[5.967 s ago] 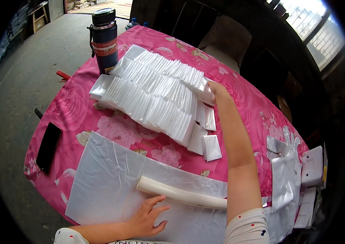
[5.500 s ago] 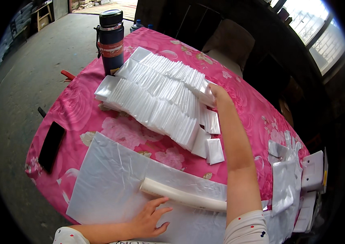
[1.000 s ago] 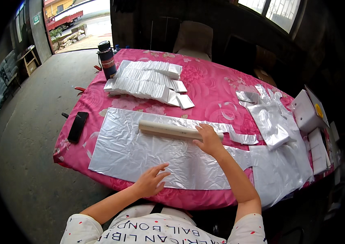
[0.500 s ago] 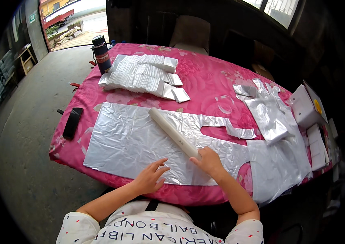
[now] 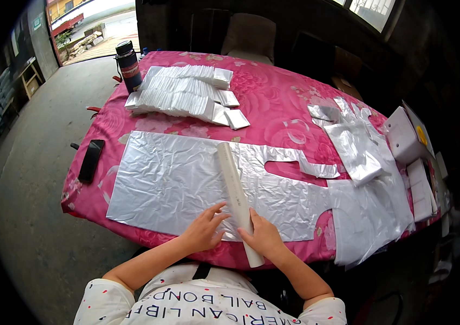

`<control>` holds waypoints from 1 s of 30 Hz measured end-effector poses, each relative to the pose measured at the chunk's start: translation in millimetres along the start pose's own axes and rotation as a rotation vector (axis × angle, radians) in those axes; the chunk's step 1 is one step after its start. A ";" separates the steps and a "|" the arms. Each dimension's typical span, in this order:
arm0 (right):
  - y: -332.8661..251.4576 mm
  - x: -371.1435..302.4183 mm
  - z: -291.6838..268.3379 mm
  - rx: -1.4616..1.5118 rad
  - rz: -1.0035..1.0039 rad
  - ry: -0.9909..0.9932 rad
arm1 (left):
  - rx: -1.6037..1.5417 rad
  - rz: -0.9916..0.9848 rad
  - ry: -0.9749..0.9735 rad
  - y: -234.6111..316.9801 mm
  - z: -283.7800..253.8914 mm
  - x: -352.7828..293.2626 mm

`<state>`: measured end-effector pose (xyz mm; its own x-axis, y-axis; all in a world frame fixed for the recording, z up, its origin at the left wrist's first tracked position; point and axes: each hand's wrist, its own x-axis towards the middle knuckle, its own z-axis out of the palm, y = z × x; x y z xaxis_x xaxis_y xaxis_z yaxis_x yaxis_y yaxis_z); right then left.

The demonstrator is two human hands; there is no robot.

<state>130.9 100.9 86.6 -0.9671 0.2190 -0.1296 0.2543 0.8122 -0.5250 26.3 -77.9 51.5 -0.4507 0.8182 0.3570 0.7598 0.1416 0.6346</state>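
lying near left edge of table (image 5: 278, 89): black phone (image 5: 91, 161). silvery bag (image 5: 165, 179) along near edge. left hand (image 5: 203, 230) over bag, fingers loosely spread, contact with white tube (image 5: 233, 189) unclear. tube slants across bag to near edge; right hand (image 5: 264, 237), fingers grasping its near part. plastic bags (image 5: 351, 151) by right edge.

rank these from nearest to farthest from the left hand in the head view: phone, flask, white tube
From the left hand:
1. white tube, just to the right of the fingers
2. phone, off to the left and a little farther forward
3. flask, far forward and left, well beyond the phone
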 end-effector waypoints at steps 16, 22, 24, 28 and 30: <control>53.3 24.1 14.8 -0.134 -0.334 0.227 | 0.122 0.019 -0.136 -8.0 11.7 24.2; 179.6 3.2 -55.4 -0.328 -0.098 0.302 | 0.157 0.041 -0.187 8.7 21.3 38.0; 230.0 -18.9 -80.0 -0.251 0.043 0.421 | 0.136 0.058 -0.214 14.9 27.6 44.7; 286.2 -57.4 -114.4 -0.234 0.338 0.544 | 0.168 0.066 -0.206 21.5 35.9 48.6; 312.0 -75.2 -119.5 -0.326 0.404 0.663 | 0.159 0.073 -0.208 24.3 38.7 50.9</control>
<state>284.1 402.5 33.1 -0.6208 0.7162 0.3188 0.6685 0.6960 -0.2620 40.0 -11.2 58.5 -0.2985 0.9241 0.2386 0.8581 0.1504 0.4910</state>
